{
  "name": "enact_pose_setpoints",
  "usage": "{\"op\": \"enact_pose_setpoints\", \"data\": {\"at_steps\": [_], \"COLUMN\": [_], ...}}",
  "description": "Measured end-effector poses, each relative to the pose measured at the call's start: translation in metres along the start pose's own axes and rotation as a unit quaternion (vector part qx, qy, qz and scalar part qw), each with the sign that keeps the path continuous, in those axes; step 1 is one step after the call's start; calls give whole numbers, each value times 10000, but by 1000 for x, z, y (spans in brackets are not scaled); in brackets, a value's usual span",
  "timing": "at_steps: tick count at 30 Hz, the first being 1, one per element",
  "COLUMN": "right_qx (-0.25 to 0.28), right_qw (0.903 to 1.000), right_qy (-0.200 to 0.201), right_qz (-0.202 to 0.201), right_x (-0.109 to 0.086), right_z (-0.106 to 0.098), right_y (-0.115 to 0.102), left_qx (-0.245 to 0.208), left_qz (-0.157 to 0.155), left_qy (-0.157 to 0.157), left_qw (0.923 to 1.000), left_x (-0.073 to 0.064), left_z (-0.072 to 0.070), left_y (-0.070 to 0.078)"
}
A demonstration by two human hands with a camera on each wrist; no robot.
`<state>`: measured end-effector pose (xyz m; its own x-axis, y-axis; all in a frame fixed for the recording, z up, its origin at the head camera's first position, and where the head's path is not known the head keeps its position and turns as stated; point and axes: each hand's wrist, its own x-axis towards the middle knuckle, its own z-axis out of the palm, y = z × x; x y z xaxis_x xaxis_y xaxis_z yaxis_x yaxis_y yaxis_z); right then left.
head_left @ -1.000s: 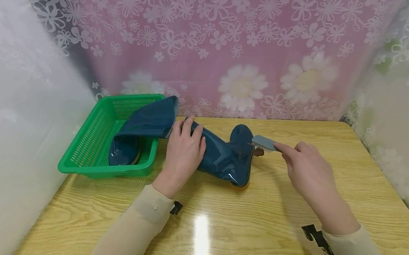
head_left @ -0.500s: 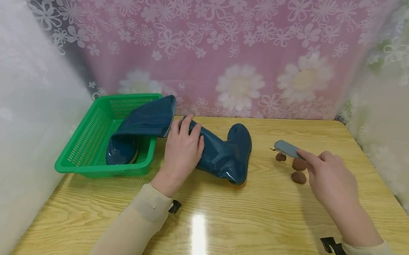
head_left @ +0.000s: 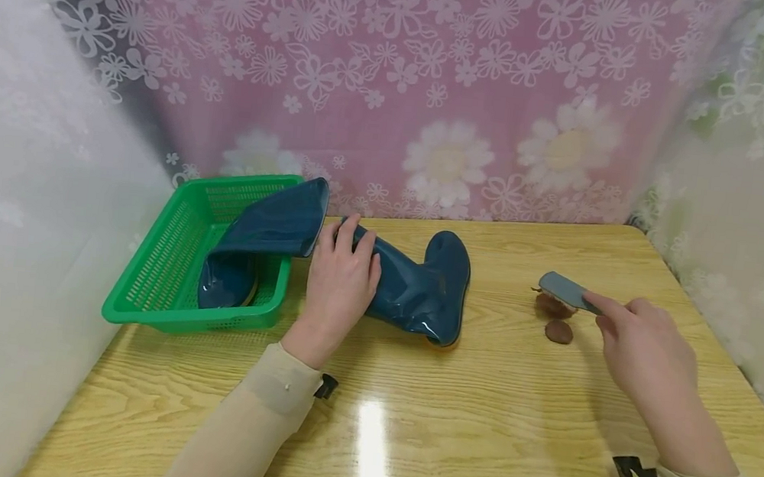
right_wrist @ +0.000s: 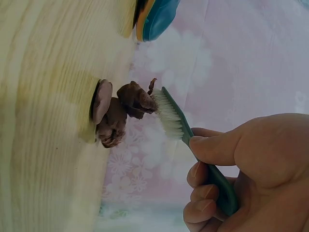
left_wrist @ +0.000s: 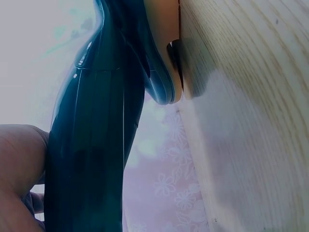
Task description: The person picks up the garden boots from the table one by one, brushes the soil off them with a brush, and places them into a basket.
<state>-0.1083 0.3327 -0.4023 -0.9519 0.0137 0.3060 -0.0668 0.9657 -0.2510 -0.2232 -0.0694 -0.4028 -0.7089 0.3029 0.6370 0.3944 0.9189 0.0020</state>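
Observation:
A blue rubber boot point(head_left: 412, 287) stands on its side edge near the table's back, its toe and heel toward the right. My left hand point(head_left: 342, 277) holds its shaft near the top; the thumb point(left_wrist: 21, 154) shows against the shaft in the left wrist view. In my right hand point(head_left: 648, 345) is a green-grey brush point(head_left: 562, 288), gripped by its handle with white bristles point(right_wrist: 166, 115) facing down. A brown clay-like lump point(right_wrist: 136, 98) touches the bristle tips. Beside it are more brown lumps point(head_left: 558, 331) on the table.
At the left, a green plastic basket point(head_left: 158, 263) holds a second blue boot point(head_left: 273, 220), folded over, its shaft leaning past the rim. A floral curtain point(head_left: 384, 77) hangs behind the wooden table point(head_left: 475, 416).
My right hand has carried the brush rightward from the boot's foot, with a brown lump at its bristles, to the other lumps. The left hand keeps its hold on the boot.

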Motion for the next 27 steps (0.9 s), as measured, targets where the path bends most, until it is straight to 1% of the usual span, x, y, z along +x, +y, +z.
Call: {"op": "enact_pose_setpoints", "data": {"at_steps": [9,17,24,27], "right_qx": [76,163,232,281], "right_qw": [9992,9990,9980,9978], "right_qy": [-220,-116,-245,-211], "right_qz": [322,404,542,564], "right_x": [-1,-2,-3,-3], "right_z": [2,3,6,9], "right_y": [13,20,25,27], "left_qx": [44,29,6,12], "left_qz": [24,22,37,49], "left_qy": [-34,-7,6,-2], "left_qw": [10000,10000,10000,10000], "left_x": [0,0,1,0], "left_z": [2,1,2,2], "left_y": [-1,-1,-1,-1]}}
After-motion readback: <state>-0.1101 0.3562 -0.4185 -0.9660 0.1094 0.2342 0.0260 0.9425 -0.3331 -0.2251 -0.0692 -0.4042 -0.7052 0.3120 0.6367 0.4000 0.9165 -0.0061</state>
